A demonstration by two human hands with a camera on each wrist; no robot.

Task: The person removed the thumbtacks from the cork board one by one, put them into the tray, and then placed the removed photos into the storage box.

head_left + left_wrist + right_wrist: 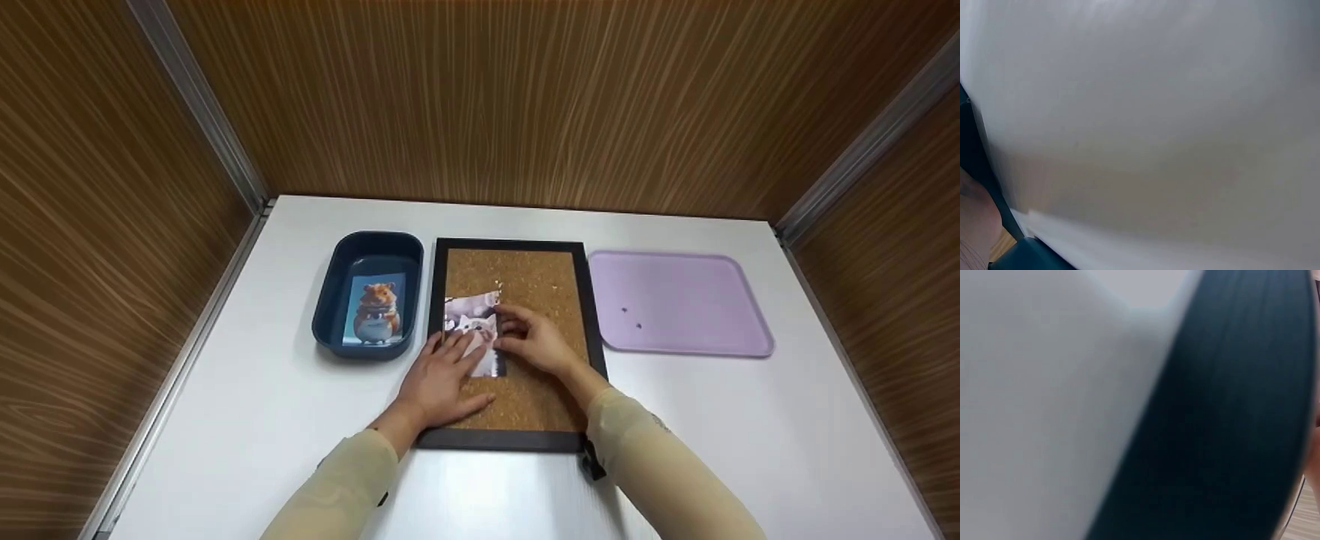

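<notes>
- Cork board (540, 279), dark-framed, lay flat on the white table (262, 420), between a dark blue bin (334, 259) and a lilac tray (679, 304).
- Photo (472, 315), showing a white cat, lay on the cork, left of centre.
- Left hand (442, 379) rested flat on the photo's lower part, fingers straight.
- Right hand (536, 339) touched the photo's right edge, fingers bent; whether they pinched anything could not be told.
- A hamster picture (375, 307) lay inside the bin.
- Two small dark specks (631, 318), possibly pins, sat on the tray.
- Both wrist views were blurred.
</notes>
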